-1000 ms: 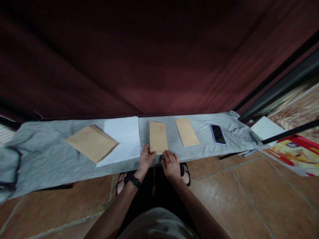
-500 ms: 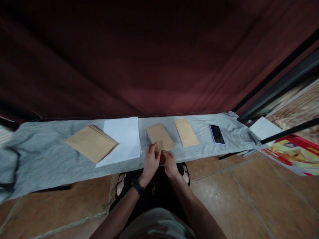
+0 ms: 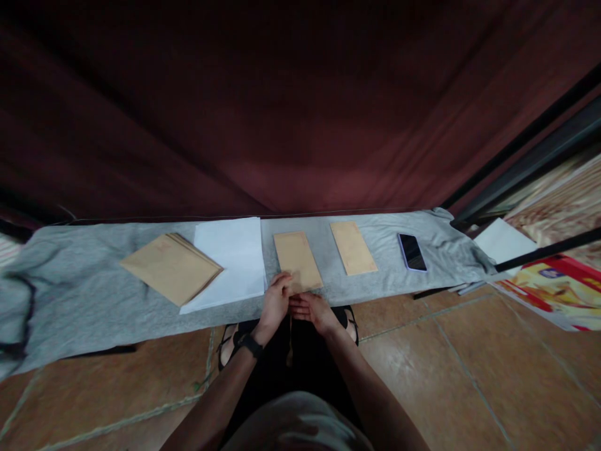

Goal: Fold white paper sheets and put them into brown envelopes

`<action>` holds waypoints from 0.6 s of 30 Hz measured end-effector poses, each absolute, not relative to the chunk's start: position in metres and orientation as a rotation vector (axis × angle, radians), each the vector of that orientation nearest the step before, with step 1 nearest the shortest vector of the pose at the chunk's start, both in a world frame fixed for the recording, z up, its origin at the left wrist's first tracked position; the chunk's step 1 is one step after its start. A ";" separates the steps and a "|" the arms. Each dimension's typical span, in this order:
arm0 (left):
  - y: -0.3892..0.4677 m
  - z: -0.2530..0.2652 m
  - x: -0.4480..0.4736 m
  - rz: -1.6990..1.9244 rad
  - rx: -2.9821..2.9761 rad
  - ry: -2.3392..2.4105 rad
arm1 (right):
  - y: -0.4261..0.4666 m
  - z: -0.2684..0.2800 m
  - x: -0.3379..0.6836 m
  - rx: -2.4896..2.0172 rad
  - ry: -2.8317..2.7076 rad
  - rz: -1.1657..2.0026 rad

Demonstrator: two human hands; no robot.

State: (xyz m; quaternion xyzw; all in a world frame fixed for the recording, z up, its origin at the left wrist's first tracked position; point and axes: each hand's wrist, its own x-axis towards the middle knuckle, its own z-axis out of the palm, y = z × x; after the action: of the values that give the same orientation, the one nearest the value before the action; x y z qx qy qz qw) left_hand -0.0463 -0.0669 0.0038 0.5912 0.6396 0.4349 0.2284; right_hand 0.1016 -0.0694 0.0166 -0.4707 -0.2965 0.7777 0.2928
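A brown paper envelope (image 3: 300, 258) lies before me on the grey cloth, its face up with faint printed lines. My left hand (image 3: 276, 302) pinches its near left corner between thumb and fingers. Under the near edge, my right hand (image 3: 315, 309) has its fingers stretched out toward the left hand, palm partly turned up and not closed on anything. A second brown envelope (image 3: 353, 248) lies flat to the right. To the left, a fanned stack of brown envelopes (image 3: 169, 268) overlaps white paper sheets (image 3: 235, 257).
A grey cloth (image 3: 84, 300) covers the narrow bench. Toward its right end lies a phone (image 3: 412, 252). A dark red curtain (image 3: 291, 125) hangs behind the bench. On the right stand a black metal frame (image 3: 526, 147) and a red and yellow printed box (image 3: 558, 291).
The envelope in front of me has straightened and lies flatter, its folded near end no longer visible. My right hand has gone from a pinch at that end to outstretched fingers below the edge.
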 end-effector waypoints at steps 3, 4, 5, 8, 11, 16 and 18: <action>-0.066 0.001 -0.052 1.200 1.681 1.754 | -0.071 0.011 0.112 -1.330 -1.064 1.883; -0.066 0.001 -0.052 1.193 1.712 1.755 | -0.071 0.010 0.115 -1.351 -1.163 1.755; -0.067 0.001 -0.051 1.183 1.746 1.764 | -0.071 0.010 0.119 -1.368 -1.282 1.589; -0.069 0.004 -0.047 1.145 1.817 1.823 | -0.069 0.011 0.130 -1.320 -1.769 0.959; -0.073 0.009 -0.043 1.046 1.898 1.885 | -0.067 0.010 0.138 -1.192 -2.214 0.526; -0.079 0.019 -0.039 0.785 2.081 2.022 | -0.066 -0.003 0.143 -1.163 -2.465 0.235; -0.071 0.020 -0.037 0.734 2.209 1.943 | -0.067 -0.006 0.142 -1.172 -2.480 0.188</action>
State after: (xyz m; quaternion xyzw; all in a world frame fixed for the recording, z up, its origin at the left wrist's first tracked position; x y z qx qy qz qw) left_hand -0.0372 -0.0709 0.0198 0.7274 0.6399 0.2416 0.0547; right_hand 0.1424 -0.0665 -0.0063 -0.4180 -0.8847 0.0669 0.1950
